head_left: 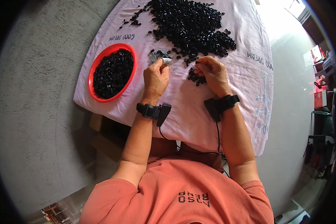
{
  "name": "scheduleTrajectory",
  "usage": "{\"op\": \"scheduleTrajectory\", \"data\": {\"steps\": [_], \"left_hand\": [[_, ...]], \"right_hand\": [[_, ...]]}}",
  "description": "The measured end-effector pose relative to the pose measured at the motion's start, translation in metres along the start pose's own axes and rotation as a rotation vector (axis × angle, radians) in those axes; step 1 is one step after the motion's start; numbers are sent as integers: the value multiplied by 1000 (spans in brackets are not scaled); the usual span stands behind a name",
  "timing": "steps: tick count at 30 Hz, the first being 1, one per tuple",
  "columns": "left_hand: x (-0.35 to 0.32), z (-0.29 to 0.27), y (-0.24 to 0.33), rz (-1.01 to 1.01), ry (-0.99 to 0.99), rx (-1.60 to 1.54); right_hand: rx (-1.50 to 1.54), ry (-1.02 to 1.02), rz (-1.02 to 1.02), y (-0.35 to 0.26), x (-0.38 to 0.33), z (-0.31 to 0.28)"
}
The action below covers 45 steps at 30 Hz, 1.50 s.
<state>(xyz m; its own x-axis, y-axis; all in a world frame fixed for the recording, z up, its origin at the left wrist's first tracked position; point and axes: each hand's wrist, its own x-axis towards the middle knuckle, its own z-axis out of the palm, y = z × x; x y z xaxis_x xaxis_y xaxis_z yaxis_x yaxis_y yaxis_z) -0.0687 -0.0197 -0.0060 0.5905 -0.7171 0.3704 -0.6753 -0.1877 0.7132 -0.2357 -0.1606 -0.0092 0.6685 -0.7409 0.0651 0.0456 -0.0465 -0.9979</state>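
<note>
A small black plastic piece (196,69), short and blocky, is pinched in the fingers of the right hand (212,74) just above a little cluster of the same pieces (196,78) on the worktop's pale pink cloth (183,112). The left hand (155,78) has its fingers closed on a small grey metallic bundle (161,57). Beyond both hands lies a large heap of glossy black pieces (192,26). A red bowl (94,67) full of them sits to the left.
</note>
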Motion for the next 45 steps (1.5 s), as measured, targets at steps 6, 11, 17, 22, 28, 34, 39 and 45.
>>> {"op": "scheduleTrajectory", "data": {"steps": [6, 11, 17, 22, 28, 34, 39, 45], "left_hand": [[-2, 0, 5, -18, -54, -29], [-2, 0, 14, -1, -110, 47], [-4, -1, 14, 36, -109, 51], [-5, 1, 14, 41, -133, 44], [-9, 10, 13, 244, -21, 119], [-6, 15, 28, 84, 5, -85], [-2, 29, 34, 31, 77, -213], [8, 44, 46, -77, 44, -495]], "right_hand": [[-19, -4, -4, -1, 0, 0], [-44, 13, -3, -4, 0, -1], [-12, 3, 2, 0, 2, 0], [-28, -11, -5, 4, 3, 0], [-48, -17, -42, 8, 2, -1], [-53, -22, -18, 8, 2, 0], [-77, -46, 12, 2, 1, -1], [-44, -56, -3, 6, 1, -4]]}}
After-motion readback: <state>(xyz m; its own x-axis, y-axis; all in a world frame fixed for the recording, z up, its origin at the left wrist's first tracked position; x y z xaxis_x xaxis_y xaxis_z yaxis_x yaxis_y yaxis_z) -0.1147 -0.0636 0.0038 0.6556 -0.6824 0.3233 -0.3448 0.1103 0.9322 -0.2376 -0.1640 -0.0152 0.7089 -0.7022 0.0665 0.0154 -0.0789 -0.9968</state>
